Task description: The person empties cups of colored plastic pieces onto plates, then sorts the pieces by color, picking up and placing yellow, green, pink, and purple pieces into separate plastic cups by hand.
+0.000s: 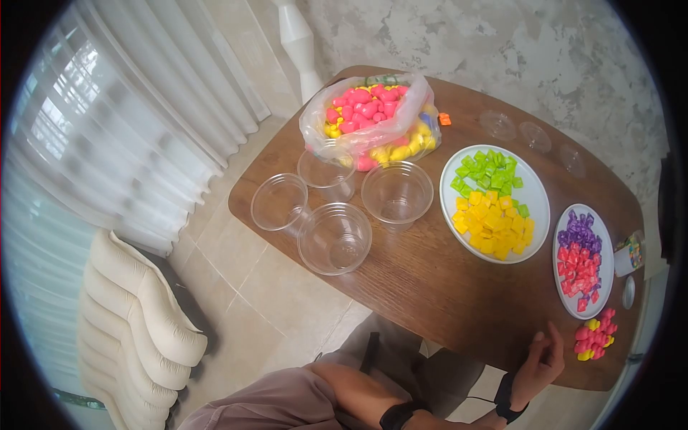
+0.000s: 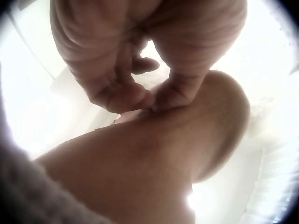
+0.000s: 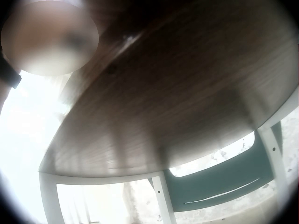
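1. The right hand [image 1: 536, 369], banded in black at the wrist, is at the near edge of the desk [image 1: 408, 287], toward its right corner; its fingers are loosely bent, index and thumb apart, nothing visible between them.
2. The left hand [image 2: 145, 28] has its fingers curled and its tips together against the bare skin of an arm [image 2: 140, 149] (whether they nip the skin, I cannot tell).
3. Nearest the right hand, a pink-and-yellow pile [image 1: 596, 334] lies by the desk's near right corner.
4. Just beyond it, a smaller white plate [image 1: 608, 247] near the right end carries purple pieces [image 1: 579, 233] and red pieces [image 1: 579, 269], the purple mostly on the far side.
5. A jar [image 1: 629, 254] of coloured bits lies tilted between that plate and the right edge.
6. Left of these, a larger plate [image 1: 541, 197] bears green pieces [image 1: 491, 170] and, nearer, yellow pieces [image 1: 493, 228].
7. Four clear cups [image 1: 335, 247] stand grouped toward the left end.
8. Behind them, at the far left corner, an open plastic bag [image 1: 398, 129] bulges with more pink and yellow.
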Tool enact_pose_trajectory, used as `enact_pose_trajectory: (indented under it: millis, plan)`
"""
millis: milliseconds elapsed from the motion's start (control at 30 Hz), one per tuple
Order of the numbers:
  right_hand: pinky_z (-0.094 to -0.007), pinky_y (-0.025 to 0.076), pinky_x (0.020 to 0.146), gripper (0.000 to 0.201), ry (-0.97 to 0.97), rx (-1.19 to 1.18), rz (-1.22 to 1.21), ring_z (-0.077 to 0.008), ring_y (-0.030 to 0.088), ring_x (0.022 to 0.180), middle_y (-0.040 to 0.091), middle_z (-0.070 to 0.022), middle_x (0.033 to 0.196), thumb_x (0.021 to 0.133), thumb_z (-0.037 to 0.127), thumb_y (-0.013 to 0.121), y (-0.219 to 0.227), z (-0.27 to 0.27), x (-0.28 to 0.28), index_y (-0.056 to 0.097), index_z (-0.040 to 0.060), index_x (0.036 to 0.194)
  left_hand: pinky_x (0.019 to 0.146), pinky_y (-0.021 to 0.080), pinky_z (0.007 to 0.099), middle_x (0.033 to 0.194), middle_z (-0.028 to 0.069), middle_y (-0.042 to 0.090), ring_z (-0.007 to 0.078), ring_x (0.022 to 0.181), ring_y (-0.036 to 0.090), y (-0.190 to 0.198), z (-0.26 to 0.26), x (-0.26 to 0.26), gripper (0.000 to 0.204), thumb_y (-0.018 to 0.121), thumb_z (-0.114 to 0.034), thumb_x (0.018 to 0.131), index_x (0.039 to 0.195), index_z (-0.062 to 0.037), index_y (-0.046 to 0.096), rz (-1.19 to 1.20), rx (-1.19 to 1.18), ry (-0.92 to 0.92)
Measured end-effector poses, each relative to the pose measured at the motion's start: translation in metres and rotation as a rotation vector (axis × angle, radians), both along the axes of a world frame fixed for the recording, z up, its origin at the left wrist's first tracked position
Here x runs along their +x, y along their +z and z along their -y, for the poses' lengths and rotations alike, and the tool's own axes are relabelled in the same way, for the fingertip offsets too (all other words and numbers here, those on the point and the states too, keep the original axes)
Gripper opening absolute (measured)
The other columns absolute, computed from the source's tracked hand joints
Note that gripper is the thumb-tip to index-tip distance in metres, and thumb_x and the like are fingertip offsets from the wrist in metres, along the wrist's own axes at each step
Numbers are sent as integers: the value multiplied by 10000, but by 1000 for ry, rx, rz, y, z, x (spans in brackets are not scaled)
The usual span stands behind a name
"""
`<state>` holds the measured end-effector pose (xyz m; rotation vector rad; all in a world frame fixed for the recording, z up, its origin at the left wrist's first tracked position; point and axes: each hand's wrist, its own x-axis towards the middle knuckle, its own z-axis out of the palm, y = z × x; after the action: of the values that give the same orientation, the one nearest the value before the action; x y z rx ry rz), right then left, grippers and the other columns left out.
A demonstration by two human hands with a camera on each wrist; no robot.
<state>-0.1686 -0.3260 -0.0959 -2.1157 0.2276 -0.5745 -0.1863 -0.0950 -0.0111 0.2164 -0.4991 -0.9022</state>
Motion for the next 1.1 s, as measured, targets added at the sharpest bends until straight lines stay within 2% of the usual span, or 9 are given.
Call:
enact_pose_trajectory:
  millis: [433, 533, 1100]
  plan:
    - [-208, 381, 668, 248, -2, -57, -21, -48, 417, 694, 463, 54, 746, 991, 29, 641, 2, 1, -1, 692, -6, 1232, 658, 483, 290, 860, 75, 622, 167, 747, 605, 1, 1, 8, 182, 763, -74, 931, 966, -24, 592, -15, -42, -22]
    - [-210, 374, 659, 250, -21, 51, 4, -48, 417, 686, 470, 53, 736, 988, 27, 643, 4, -4, 0, 694, -5, 1230, 654, 482, 289, 856, 74, 622, 166, 743, 605, 0, 0, 9, 181, 765, -72, 929, 960, -25, 592, -25, -48, -23]
    - [-218, 381, 657, 267, -37, -17, -18, -52, 434, 689, 474, 44, 730, 989, 31, 646, 9, -6, 0, 698, 13, 1250, 634, 476, 284, 833, 70, 620, 163, 721, 603, 8, -3, 13, 183, 775, -59, 917, 926, -28, 595, -58, -111, -50]
